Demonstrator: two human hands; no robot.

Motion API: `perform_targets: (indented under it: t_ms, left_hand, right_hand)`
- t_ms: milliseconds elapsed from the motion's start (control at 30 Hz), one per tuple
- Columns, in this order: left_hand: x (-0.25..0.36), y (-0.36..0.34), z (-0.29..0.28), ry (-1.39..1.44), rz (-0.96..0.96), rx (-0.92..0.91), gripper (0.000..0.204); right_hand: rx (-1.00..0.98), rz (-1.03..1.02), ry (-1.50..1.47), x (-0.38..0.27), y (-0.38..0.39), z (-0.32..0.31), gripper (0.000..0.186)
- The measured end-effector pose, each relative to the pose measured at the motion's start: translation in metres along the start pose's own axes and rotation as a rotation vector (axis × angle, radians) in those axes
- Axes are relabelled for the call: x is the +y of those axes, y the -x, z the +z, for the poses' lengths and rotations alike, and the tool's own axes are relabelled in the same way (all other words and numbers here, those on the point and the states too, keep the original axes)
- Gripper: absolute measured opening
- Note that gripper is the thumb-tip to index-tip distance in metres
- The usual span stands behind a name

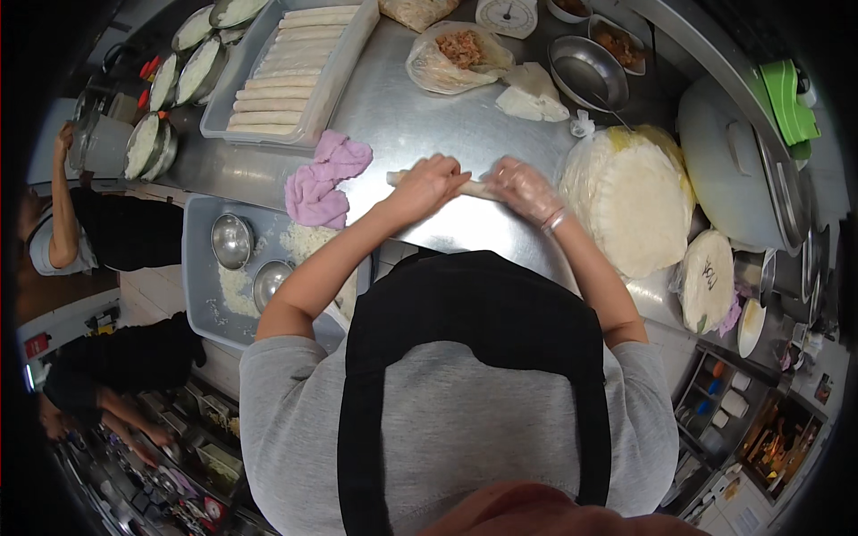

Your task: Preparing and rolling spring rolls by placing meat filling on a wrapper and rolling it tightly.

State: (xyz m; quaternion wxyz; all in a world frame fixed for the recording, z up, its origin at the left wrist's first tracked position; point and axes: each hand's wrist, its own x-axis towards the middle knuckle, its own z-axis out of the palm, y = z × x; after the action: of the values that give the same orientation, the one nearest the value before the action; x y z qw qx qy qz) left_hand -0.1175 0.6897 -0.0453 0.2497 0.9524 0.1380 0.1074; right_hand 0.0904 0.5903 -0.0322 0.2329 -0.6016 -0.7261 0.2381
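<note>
1. the left hand point(429, 186) is bare and lies on the left part of a thin white roll point(474, 188), fingers bent over it and pressing down.
2. the right hand point(525, 189) wears a clear glove and grips the right part of the same roll.
3. the roll lies on the shiny metal counter point(420, 125), right in front of the person, between a pink cloth point(323, 179) on the left and a stack of round white wrappers point(633, 201) on the right.
4. a grey tray point(344, 76) of finished rolls sits farther back on the left.
5. to roll well, i think both hands should push evenly, so the roll stays the same width all along.
6. keep it snug, but press softly, or the thin wrapper could tear.
</note>
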Motion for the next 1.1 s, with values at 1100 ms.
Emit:
perform_targets:
  t_ms: [1100]
  left_hand:
    - [0.107,-0.123,-0.056,1.094,0.136,0.528,0.014]
  right_hand:
    - [0.827,-0.253,0.567,-0.087,0.026,-0.099,0.047]
